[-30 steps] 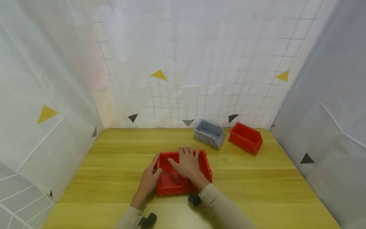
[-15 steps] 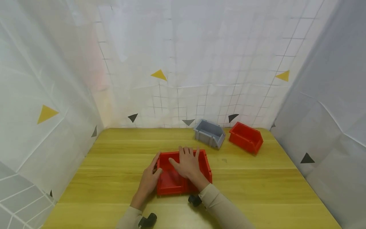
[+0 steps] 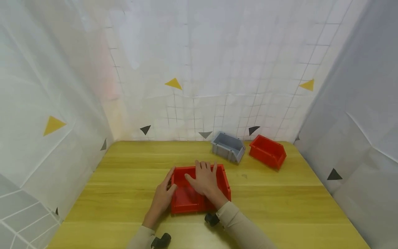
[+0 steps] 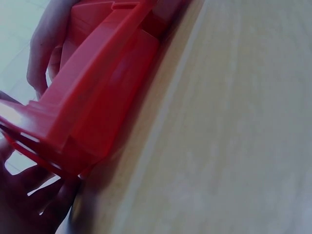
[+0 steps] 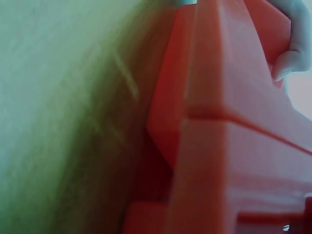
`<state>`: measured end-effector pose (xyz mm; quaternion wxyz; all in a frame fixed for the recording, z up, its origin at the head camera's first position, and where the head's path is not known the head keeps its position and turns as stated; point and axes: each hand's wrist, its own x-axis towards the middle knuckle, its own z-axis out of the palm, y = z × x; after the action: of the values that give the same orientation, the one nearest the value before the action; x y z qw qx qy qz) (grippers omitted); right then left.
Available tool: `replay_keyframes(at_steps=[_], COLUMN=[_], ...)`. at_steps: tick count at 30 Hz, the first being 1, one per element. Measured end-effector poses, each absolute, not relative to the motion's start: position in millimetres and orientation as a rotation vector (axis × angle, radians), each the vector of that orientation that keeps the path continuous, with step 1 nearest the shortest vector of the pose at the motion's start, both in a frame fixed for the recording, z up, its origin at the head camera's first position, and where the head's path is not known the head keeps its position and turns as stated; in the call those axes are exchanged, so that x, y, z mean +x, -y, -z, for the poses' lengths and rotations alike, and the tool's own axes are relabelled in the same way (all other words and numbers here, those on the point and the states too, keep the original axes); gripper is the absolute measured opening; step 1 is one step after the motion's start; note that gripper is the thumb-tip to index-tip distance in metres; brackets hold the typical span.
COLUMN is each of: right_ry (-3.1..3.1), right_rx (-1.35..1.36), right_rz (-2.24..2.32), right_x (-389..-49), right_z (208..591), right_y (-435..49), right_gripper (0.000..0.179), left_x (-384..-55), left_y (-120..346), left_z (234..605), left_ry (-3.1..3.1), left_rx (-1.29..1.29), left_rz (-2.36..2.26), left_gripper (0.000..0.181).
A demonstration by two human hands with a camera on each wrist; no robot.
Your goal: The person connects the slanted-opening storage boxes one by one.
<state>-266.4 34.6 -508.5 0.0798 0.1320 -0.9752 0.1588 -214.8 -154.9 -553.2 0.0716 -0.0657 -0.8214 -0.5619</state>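
Observation:
Two red storage bins stand side by side in the head view, their walls meeting near the middle: the left bin (image 3: 186, 197) and the right bin (image 3: 221, 178). My left hand (image 3: 163, 195) holds the left bin's outer wall, fingers along the outside and thumb over the rim. Its fingers (image 4: 44, 195) also show at the bin's corner in the left wrist view. Across the right bin lies my right hand (image 3: 206, 180), with spread fingers reaching the far rim and thumb pointing left. It covers part of the seam. In the right wrist view, the red walls (image 5: 204, 87) fill the middle.
A grey bin (image 3: 228, 147) stands at the back of the wooden table (image 3: 124, 183), right of centre. Another red bin (image 3: 267, 152) stands beside it to the right. White sheeting (image 3: 199, 69) with yellow and dark triangles encloses the back and sides.
The head view has tilted slightly, so the scene sits a little lower in the picture. Hands and bins keep their places relative to each other.

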Motion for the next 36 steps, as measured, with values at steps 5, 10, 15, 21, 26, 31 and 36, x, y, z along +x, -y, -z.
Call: replay_keyframes(at_steps=[5,10,15,21,26,31,36], right_ry=[2.903,2.882,2.858,2.821,2.795,2.777,2.738], right_rx=[0.404,0.435,0.500,0.585,0.564,0.537,0.511], right_rz=[-0.508,-0.574,-0.692,-1.014,-1.249,-1.248,-1.147], right_x=[-265,-265,-267,-267,-273,-285,-305], right_z=[508,507,505,492,477,471,464], right_y=[-36,-38,-43,-59,-76,-97,-120], right_gripper=[0.076,0.072,0.066,0.061,0.065,0.063,0.059], left_x=[-215,-217,-216,-215,-213,-213,-212], left_y=[156,158,159,160,161,163,163], left_z=[555,556,557,555,552,553,550], left_ry=[2.443,2.418,2.397,2.409,2.399,2.407,2.426], left_rx=[-0.216,-0.255,-0.273,-0.269,-0.262,-0.258,-0.245], left_rz=[1.704,1.686,1.666,1.651,1.640,1.613,1.632], left_gripper=[0.068,0.069,0.070,0.069,0.069,0.070,0.070])
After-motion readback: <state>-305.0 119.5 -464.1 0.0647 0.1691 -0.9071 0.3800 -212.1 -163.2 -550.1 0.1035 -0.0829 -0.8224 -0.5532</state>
